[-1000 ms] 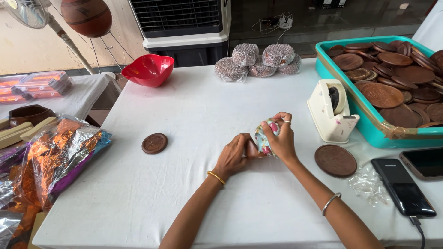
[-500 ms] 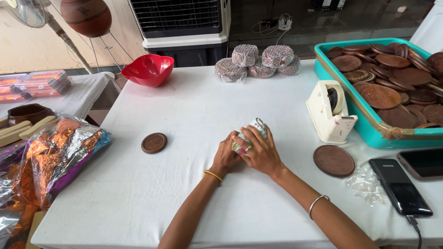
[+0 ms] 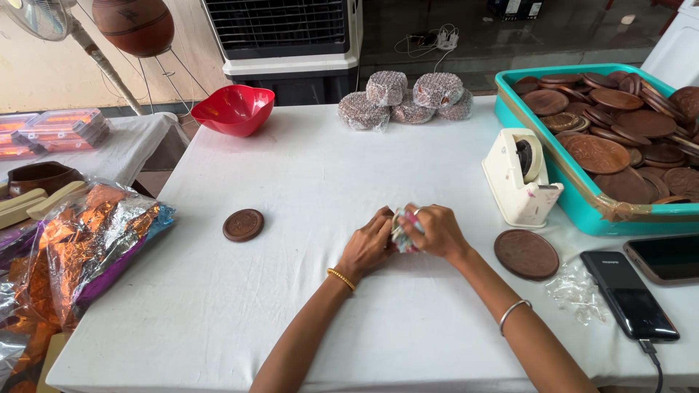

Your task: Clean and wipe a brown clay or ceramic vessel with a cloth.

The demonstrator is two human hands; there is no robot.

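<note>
My left hand [image 3: 370,246] and my right hand [image 3: 437,231] meet at the middle of the white table [image 3: 306,175], both closed around a small bundle in patterned wrapping [image 3: 403,227]. Most of the bundle is hidden between my fingers. A small brown disc [image 3: 243,225] lies on the table to the left of my hands. A larger brown disc [image 3: 526,254] lies to the right, close to my right forearm.
A cream tape dispenser [image 3: 520,177] stands right of my hands, beside a teal tray [image 3: 553,182] full of brown discs. Several wrapped bundles [image 3: 404,97] and a red bowl [image 3: 233,109] sit at the far edge. Two phones [image 3: 630,292] lie at right, shiny foil sheets [image 3: 80,244] at left.
My hands have come down and to the left with the bundle, from raised above the table to resting on it, and have closed more tightly around it.
</note>
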